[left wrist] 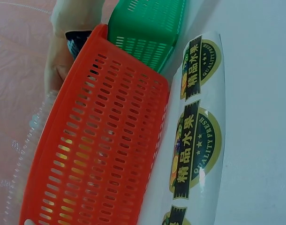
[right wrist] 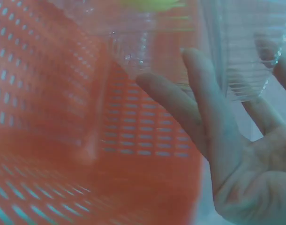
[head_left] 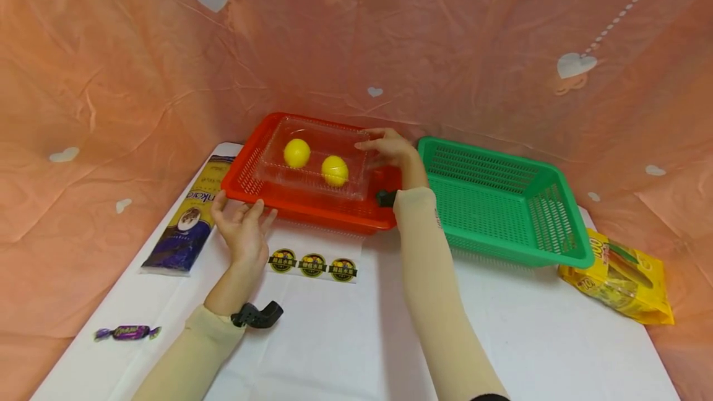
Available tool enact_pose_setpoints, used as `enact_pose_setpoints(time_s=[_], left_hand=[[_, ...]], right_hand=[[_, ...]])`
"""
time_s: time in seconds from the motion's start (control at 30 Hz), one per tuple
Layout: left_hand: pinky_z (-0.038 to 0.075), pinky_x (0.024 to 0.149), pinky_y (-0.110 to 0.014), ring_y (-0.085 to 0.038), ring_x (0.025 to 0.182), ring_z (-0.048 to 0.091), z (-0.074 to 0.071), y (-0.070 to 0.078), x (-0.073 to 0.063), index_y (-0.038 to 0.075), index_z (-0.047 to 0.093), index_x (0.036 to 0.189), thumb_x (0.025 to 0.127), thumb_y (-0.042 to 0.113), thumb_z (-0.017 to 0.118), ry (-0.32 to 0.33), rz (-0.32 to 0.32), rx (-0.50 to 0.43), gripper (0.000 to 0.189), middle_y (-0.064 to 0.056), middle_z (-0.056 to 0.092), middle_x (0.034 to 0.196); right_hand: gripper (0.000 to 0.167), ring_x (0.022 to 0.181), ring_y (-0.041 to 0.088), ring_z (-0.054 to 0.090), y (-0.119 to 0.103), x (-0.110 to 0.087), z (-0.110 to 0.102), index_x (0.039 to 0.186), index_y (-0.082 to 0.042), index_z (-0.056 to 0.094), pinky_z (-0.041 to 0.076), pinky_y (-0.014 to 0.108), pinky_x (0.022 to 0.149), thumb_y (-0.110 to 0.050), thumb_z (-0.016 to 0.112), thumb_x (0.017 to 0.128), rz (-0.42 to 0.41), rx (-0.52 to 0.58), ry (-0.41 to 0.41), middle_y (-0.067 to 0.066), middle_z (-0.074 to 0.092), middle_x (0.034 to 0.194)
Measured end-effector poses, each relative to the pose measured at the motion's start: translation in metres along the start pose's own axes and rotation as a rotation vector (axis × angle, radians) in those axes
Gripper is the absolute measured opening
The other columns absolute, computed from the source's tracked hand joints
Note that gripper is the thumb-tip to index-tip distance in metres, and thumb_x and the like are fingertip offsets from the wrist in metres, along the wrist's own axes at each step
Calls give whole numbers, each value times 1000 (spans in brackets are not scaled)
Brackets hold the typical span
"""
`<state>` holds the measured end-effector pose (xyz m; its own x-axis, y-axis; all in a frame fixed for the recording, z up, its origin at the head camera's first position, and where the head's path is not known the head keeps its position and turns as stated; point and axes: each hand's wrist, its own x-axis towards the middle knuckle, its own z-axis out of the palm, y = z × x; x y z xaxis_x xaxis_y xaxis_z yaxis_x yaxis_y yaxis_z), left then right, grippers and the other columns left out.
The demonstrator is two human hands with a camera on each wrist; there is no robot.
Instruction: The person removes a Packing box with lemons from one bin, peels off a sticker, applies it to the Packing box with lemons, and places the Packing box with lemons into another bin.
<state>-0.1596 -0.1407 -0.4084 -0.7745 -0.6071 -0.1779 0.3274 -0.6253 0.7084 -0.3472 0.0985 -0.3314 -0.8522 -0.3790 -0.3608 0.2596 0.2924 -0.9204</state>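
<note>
A clear plastic box [head_left: 317, 125] with two yellow balls [head_left: 297, 153] sits inside a red basket [head_left: 312, 218]. My right hand [head_left: 390, 147] is at the box's right end, its fingers spread and fairly straight against the clear wall. In the right wrist view, the fingers [right wrist: 213, 117] lie on both sides of the box's edge, and the image is blurred. My left hand [head_left: 245, 234] touches the red basket's front left rim with loosely spread fingers. Most of that hand is out of sight in the left wrist view.
A green basket [head_left: 479, 215] stands to the right, beside a yellow snack bag [head_left: 624, 277]. At left are a blue-and-gold packet [head_left: 189, 221] and a purple wrapped candy [head_left: 129, 332]. Round fruit labels [head_left: 312, 265] lie before the red basket. A pink curtain [head_left: 334, 36] hangs behind.
</note>
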Motion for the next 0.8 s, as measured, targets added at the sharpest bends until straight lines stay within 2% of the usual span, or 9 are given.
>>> enact_pose_setpoints(time_s=[0.17,0.4,0.53,0.67,0.73,0.8], left_hand=[[61,67,-31,-18,65,59,1,-1,2,24,33,135,92,-15,59,1,0,-3,63,-4,47,81],[61,68,-32,-17,67,59,3,-4,5,25,33,135,92,-15,58,0,-5,5,63,-4,46,82],[61,69,-31,-18,68,59,3,-5,6,25,33,135,92,-14,58,-2,-12,13,63,-4,47,83],[61,68,-31,-17,66,60,4,-6,7,26,33,135,92,-14,58,-3,-23,15,64,-4,46,81],[61,67,-30,-17,65,60,4,-6,8,26,34,136,92,-14,58,-5,-24,11,64,-3,46,81],[61,67,-30,-17,63,61,3,-6,9,26,34,136,92,-14,59,-6,-23,4,64,-4,47,82]], right_hand=[[67,109,39,62,-17,-16,-12,157,-11,30,60,39,80,-18,64,99,11,1,11,13,42,151],[69,91,24,67,-34,-50,-41,158,-13,26,60,34,75,-20,62,100,-3,-96,10,13,34,157],[68,90,16,62,-29,-76,-57,159,-10,23,58,30,72,-18,59,101,-37,-122,-6,15,32,158],[69,81,14,68,-19,-103,-67,159,-8,19,59,30,70,-14,57,102,-28,-60,-35,18,23,161],[69,75,18,71,-14,-116,-69,160,-7,16,60,31,71,-11,54,103,-20,-15,-55,22,21,161],[69,80,24,74,-10,-129,-71,159,-6,14,60,34,75,-9,54,103,-16,19,-71,26,21,160]])
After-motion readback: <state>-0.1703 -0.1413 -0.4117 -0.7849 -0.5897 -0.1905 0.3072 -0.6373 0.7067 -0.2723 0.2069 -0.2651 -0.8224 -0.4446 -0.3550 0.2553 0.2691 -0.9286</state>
